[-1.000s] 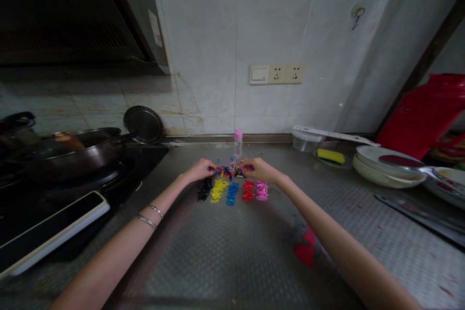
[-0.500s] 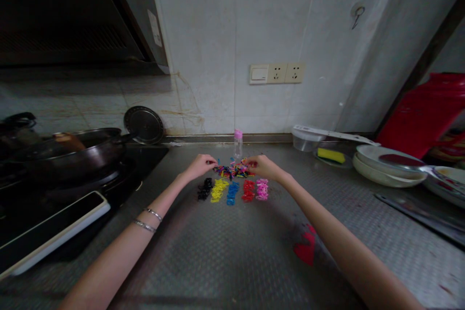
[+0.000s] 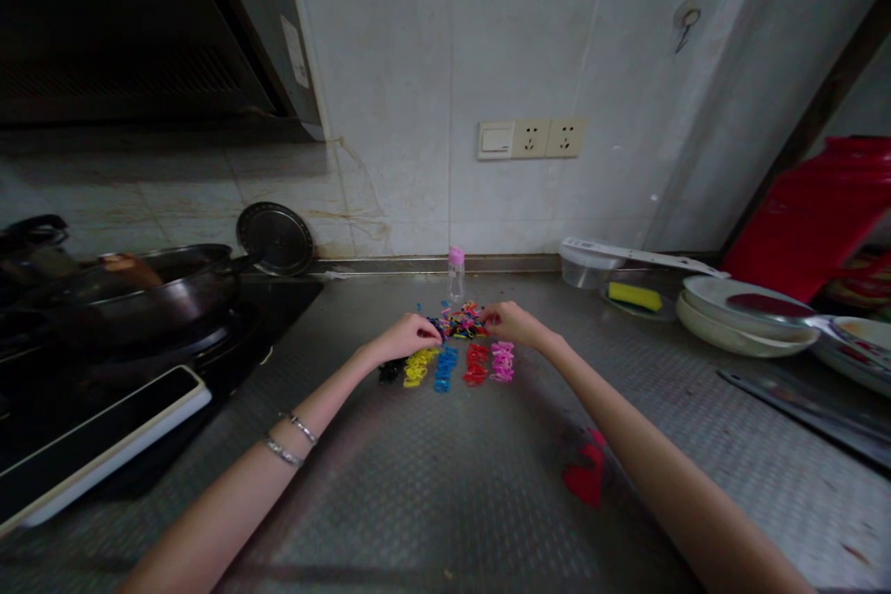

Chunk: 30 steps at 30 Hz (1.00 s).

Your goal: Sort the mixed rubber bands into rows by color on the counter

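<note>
A mixed heap of small coloured loops [image 3: 460, 322] lies on the steel counter [image 3: 445, 464]. In front of it run sorted rows: black [image 3: 388, 372], yellow [image 3: 418, 367], blue [image 3: 445, 368], red [image 3: 477, 364] and pink [image 3: 502, 361]. My left hand [image 3: 407, 338] hovers over the black and yellow rows, its fingertips pinched at the heap's left edge on something I cannot make out. My right hand [image 3: 513, 324] rests at the heap's right edge, fingers curled and pinching there. A small clear bottle with a pink cap [image 3: 456, 274] stands behind the heap.
A dark wok [image 3: 139, 283] sits on the stove at the left, with a round lid [image 3: 275, 238] against the wall. Stacked plates [image 3: 738, 316], a yellow sponge [image 3: 633, 297] and a clear container [image 3: 585, 271] stand at the right. A red heart shape [image 3: 588, 473] lies near my right forearm.
My left hand has moved right and toward me, from the heap's far left edge to above the black and yellow rows. My right hand has barely shifted.
</note>
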Motion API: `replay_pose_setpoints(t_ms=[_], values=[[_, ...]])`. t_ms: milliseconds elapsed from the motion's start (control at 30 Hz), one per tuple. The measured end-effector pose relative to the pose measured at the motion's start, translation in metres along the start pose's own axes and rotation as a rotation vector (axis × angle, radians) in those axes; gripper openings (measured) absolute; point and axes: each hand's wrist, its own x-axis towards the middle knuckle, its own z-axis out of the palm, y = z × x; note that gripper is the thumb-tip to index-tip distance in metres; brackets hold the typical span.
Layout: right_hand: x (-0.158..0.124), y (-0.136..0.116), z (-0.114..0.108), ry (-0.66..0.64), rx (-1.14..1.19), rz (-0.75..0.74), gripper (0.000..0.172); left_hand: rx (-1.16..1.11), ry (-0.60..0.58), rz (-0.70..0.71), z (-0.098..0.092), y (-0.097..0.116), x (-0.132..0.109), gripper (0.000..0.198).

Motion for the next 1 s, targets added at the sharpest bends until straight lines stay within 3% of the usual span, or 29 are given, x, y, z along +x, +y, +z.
replay_pose_setpoints(t_ms=[600, 1000], values=[[-0.005, -0.008, -0.003, -0.045, 0.016, -0.049, 0.026, 0.025, -0.09, 0.029, 0.011, 0.004, 0.0, 0.023], [-0.008, -0.007, 0.003, -0.016, -0.051, -0.04, 0.031, -0.085, 0.158, -0.079, -0.002, -0.01, 0.003, 0.029]])
